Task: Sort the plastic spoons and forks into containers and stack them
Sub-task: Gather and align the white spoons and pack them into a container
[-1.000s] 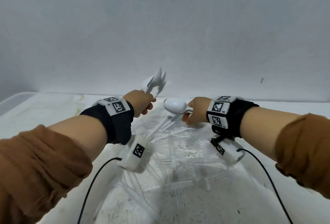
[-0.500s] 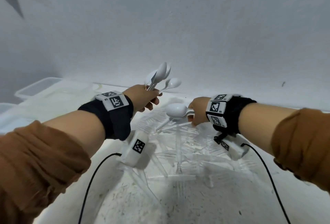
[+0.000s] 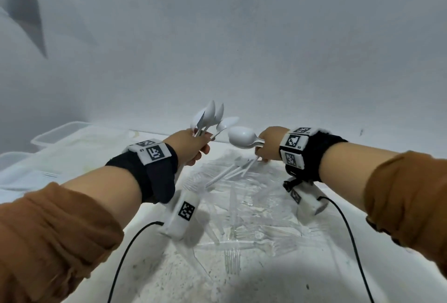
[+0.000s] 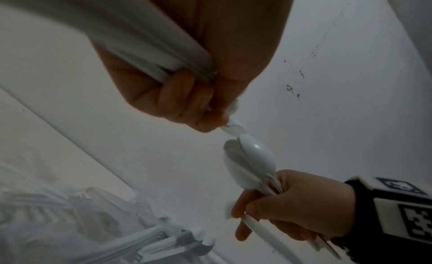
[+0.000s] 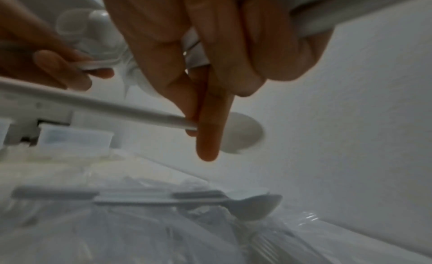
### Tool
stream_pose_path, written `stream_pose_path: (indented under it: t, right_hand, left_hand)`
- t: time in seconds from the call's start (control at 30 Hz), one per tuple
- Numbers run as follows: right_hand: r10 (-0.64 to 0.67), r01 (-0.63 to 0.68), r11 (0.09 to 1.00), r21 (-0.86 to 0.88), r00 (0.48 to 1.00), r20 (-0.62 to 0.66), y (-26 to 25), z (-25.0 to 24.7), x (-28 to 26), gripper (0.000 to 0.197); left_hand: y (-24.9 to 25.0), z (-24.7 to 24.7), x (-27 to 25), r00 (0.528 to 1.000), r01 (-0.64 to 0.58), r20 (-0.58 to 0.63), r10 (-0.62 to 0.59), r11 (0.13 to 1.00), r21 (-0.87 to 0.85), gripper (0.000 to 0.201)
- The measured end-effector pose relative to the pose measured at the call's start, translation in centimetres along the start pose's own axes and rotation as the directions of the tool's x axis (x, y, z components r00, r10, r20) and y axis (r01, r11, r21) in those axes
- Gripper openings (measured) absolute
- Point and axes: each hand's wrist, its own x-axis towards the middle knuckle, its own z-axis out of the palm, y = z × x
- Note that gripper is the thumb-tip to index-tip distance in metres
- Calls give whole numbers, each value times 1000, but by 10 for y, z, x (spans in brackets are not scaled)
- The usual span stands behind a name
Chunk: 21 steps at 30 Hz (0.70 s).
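sorting looks only partly done, judging by how much cutlery lies loose. at far left, clear plastic containers (image 3: 60, 133) with thin rims sit on the pale speckled worktop (image 3: 150, 276); something pale lies in one, too blurred to name. next, the left hand (image 3: 189, 144) is raised, its fingers (image 4: 177, 100) curled tight around the handles of a bunch of white spoons (image 3: 210, 119), smooth oval bowls fanned upward. just to the right, the right hand (image 3: 269, 144) grips more spoons (image 3: 242, 137), their glossy bowls nested and pointing at the left hand, with one finger held straight. below and between the hands, a heap of clear forks (image 3: 232, 260) with fine tines and a few white spoons lies on the worktop, unsorted. no stacking shows yet.
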Motion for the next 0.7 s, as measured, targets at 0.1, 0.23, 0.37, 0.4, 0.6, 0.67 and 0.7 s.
stream_pose_path:
  t: [0.1,0.23,0.37,0.4,0.6,0.67,0.7]
  right_hand:
    - [34,-24,988,151,997,-65,-2,-12,-12,23]
    - [77,-18,925,380,987,-142,-9,-25,-30,15]
    - [161,-33,811,584,973,-168,-25,-34,-44,14]
    - [181,-39,787,616,969,-169,-30,-36,-47,18]
    - [278,11,540,842,942,-190,-71,-32,-66,15]
    - [279,50,451,891,940,-194,-87,-24,-74,7]
    - [280,67,385,920,942,-186,-96,-17,-78,8]
  left_hand:
    - [5,0,-4,998,-56,3,56,997,-56,19]
    - [8,-3,-10,996,-73,21,81,964,-257,19]
    - [8,-12,-18,995,-59,52,88,906,-419,17]
    - [7,-16,-21,994,-48,62,85,886,-461,17]
    - [-5,-44,-37,992,-21,94,86,835,-549,22]
    - [-12,-51,-43,992,-31,88,89,855,-517,23]
    - [-17,-56,-46,992,-33,86,87,866,-500,23]
